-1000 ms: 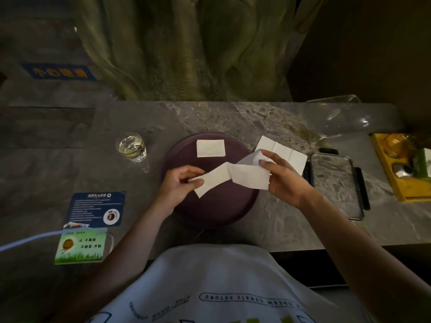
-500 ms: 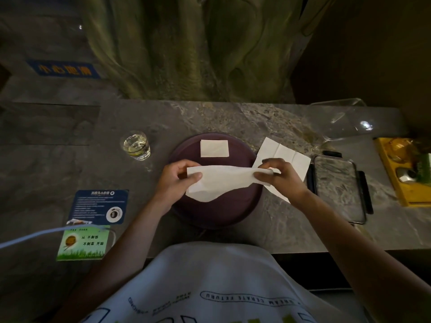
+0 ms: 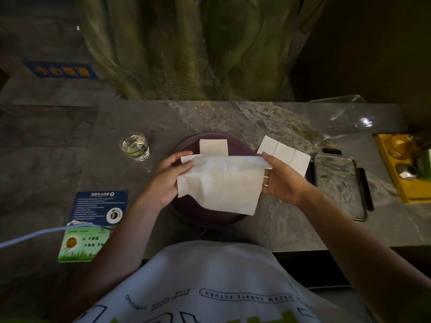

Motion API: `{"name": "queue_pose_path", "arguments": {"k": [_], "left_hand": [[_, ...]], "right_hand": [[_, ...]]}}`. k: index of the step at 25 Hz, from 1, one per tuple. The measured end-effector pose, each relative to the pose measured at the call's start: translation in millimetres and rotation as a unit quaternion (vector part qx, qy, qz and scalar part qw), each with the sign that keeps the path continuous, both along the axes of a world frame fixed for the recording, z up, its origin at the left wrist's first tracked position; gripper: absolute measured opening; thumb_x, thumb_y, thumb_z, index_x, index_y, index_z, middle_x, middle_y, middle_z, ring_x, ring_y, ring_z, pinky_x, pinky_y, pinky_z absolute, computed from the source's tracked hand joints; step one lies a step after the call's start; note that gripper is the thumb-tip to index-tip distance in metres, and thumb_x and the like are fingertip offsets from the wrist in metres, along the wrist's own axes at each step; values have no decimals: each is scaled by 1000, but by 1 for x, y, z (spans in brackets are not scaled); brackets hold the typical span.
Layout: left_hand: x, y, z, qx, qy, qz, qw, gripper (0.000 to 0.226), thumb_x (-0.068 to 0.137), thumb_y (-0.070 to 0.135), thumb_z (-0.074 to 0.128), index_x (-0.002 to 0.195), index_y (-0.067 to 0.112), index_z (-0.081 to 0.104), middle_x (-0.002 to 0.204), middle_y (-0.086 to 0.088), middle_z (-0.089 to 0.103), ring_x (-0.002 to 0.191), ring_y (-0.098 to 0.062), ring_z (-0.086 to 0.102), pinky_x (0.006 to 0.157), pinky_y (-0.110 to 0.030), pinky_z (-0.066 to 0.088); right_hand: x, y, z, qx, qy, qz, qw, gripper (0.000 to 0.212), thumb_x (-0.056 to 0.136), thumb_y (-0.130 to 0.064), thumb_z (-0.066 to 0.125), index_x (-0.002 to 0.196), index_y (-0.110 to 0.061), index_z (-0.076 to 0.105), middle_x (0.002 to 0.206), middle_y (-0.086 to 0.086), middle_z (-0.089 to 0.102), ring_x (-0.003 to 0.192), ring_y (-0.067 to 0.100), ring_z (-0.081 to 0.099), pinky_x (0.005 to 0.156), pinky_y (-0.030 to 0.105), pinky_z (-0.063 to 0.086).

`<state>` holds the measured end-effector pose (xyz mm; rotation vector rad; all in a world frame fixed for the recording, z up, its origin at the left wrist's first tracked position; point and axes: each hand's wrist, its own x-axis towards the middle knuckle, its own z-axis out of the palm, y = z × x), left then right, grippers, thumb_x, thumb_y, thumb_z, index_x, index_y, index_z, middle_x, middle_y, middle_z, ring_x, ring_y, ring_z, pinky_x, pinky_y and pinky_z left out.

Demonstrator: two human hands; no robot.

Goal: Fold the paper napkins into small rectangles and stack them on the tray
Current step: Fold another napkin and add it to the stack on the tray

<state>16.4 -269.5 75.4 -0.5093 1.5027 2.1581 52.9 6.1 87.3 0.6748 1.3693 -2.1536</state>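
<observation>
Both hands held a white paper napkin [image 3: 221, 180] spread above the round dark purple tray [image 3: 210, 217]. The left hand [image 3: 168, 180] pinched its left edge, the right hand [image 3: 279, 180] its top right corner. A small folded white rectangle [image 3: 213, 147] lay on the tray's far side.

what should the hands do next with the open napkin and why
Probably bring one held edge over to the other to fold the napkin in half. The left hand and right hand hold it spread open above the tray, far larger than the folded napkin lying there.
</observation>
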Motion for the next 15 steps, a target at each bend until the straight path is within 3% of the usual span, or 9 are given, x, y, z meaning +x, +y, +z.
{"name": "queue_pose_path", "arguments": {"k": [2, 5, 9, 15], "left_hand": [[-1, 1, -3, -5, -22, 10, 1000, 23, 87, 1, 61, 104, 14, 66, 96, -6, 70, 76, -14, 70, 61, -25, 58], [-3, -1, -7, -2, -56, -2, 998, 22, 88, 6, 62, 107, 16, 65, 97, -6, 68, 73, -11, 69, 57, -25, 56], [1, -3, -12, -40, -72, -85, 993, 43, 85, 9, 67, 123, 26, 58, 105, -7, 66, 82, -17, 66, 58, -28, 54], [4, 0, -15, -60, -45, -64, 995, 47, 84, -10, 58, 115, 26, 61, 106, -13, 62, 91, -24, 64, 67, -35, 56]], "right_hand": [[1, -3, -7, 25, -23, -19, 999, 22, 93, -29, 58, 112, -19, 65, 98, 5, 73, 81, 19, 72, 66, 33, 58], [-1, -2, -12, 46, 5, -57, 997, 31, 88, -4, 62, 117, -15, 62, 101, 8, 67, 78, 18, 70, 62, 30, 57], [-1, 1, -8, 22, 51, -52, 997, 53, 75, 12, 63, 123, -9, 59, 108, 12, 67, 94, 26, 69, 71, 37, 58], [3, 1, -7, 41, 76, -3, 996, 59, 81, 17, 55, 125, -23, 56, 112, 9, 62, 105, 27, 61, 72, 33, 56]]}}
